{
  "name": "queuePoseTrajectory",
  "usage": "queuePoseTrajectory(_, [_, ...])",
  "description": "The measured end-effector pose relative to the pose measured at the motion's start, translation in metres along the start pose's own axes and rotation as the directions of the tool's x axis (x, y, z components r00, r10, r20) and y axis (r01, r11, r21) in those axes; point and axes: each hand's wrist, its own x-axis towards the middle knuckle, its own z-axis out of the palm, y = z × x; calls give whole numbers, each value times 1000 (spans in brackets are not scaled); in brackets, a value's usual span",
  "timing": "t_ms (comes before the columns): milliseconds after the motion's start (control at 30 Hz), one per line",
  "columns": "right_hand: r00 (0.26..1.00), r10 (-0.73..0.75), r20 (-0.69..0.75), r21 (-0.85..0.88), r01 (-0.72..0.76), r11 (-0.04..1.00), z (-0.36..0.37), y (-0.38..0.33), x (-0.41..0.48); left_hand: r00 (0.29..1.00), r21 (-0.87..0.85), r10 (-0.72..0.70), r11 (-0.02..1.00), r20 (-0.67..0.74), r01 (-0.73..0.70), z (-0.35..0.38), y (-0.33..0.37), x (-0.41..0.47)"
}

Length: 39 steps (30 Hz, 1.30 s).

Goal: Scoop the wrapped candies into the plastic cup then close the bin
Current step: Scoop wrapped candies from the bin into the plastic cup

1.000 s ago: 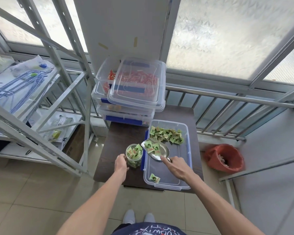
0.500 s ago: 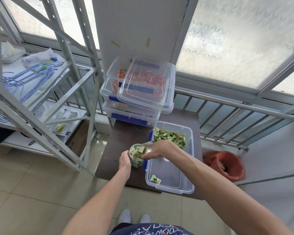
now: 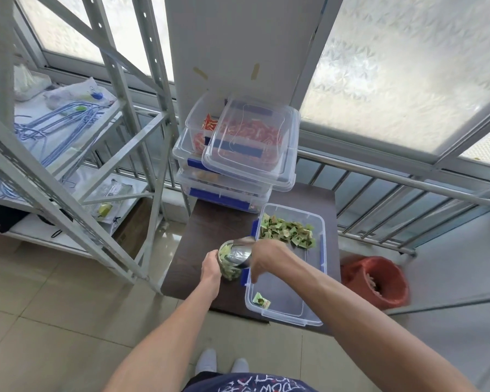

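A small dark wooden table [image 3: 210,222] stands against a railing, with a long clear plastic bin with blue side clips [image 3: 317,267] open on its right half. A heap of green-wrapped candies [image 3: 287,232] fills the bin's far end, and one stray green candy [image 3: 261,300] lies alone near the front corner. Any print on the wrappers is too small to read.

Just left of the bin sits the clear plastic cup [image 3: 229,271], already packed with green wrappers. The left hand [image 3: 211,264] is wrapped around the cup's left side, steadying it on the table. The right hand [image 3: 269,254] reaches across the bin's left wall and grips a shiny metal scoop [image 3: 239,251] — its bowl is tipped over the cup's mouth, seemingly touching the rim, though the glare makes that hard to confirm.

Behind the cup, three clear lidded storage boxes [image 3: 224,190] are stacked; a loose clear lid [image 3: 252,142] lies askew on the top one, over red-wrapped contents. A red basket [image 3: 379,281] sits on the floor to the right, and a grey metal shelving rack [image 3: 68,165] stands to the left. The person's dark shirt [image 3: 246,383] carries white lettering — upside down from here and not legible.
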Motion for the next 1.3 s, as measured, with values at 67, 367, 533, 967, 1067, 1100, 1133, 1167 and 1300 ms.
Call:
queuePoseTrajectory(67, [1000,-2,26,10,2,1000,9,-2,6,1000,17,-1,1000,-13,1,-3,1,2])
queuePoseTrajectory(367, [1000,-16,-24,87,18,996,9,21,-5,999,-17,-35,999,4,35,-1,2,-6])
queuePoseTrajectory(533, [991,38,-129,325,6,946,30,44,-3,999,-79,-50,996,-20,48,-6,2,1])
queuePoseTrajectory(967, [952,172,255,656,-301,692,143,96,22,963,-166,-270,950,-14,264,10,-19,-13])
queuePoseTrajectory(1067, [924,135,357,778,-374,505,166,93,36,954,-261,-300,922,-12,287,14,-17,-9])
queuePoseTrajectory(1100, [918,159,364,820,-397,412,170,91,36,952,-293,-306,911,-10,290,16,-16,-9])
queuePoseTrajectory(1133, [913,187,362,856,-405,321,173,90,37,950,-323,-313,900,-7,294,17,-16,-7])
queuePoseTrajectory(1167, [908,215,359,883,-405,239,178,88,39,949,-343,-315,892,-2,296,18,-16,-7])
queuePoseTrajectory(1300, [908,252,334,941,-336,-38,198,86,52,952,-332,-304,900,-15,283,21,-17,-11])
